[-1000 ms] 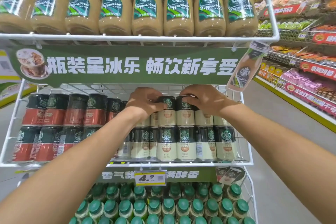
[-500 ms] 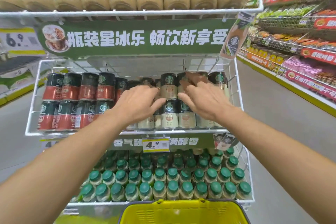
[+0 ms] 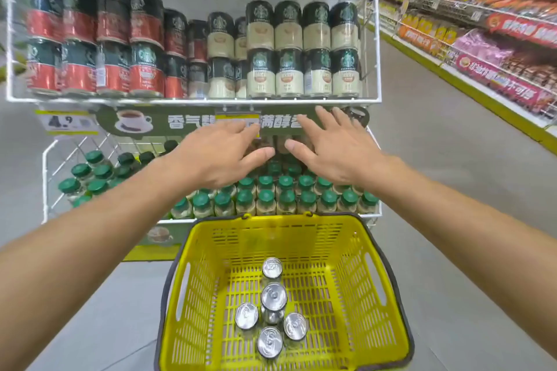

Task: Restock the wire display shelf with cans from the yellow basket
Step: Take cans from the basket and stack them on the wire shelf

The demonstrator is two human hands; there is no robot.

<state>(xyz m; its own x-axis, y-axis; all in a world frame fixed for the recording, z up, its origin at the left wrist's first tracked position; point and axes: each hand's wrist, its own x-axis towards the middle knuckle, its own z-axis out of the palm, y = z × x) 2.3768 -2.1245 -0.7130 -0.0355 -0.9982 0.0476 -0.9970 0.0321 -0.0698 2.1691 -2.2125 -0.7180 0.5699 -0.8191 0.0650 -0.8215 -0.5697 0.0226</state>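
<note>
The white wire display shelf holds red-labelled cans on the left and cream-labelled cans on the right, stacked two high. Below me stands the yellow basket with several silver-topped cans upright on its floor. My left hand and my right hand hover empty, fingers spread, in front of the green sign strip, between the shelf and the basket.
A lower wire tier carries green-capped bottles right behind the basket. A price tag hangs at the left. Stocked store shelves line the aisle on the right, with grey floor between.
Both hands let go of the cream cans on the shelf and drew back downward, empty. My view tilted down, so the basket with its cans came fully into sight.
</note>
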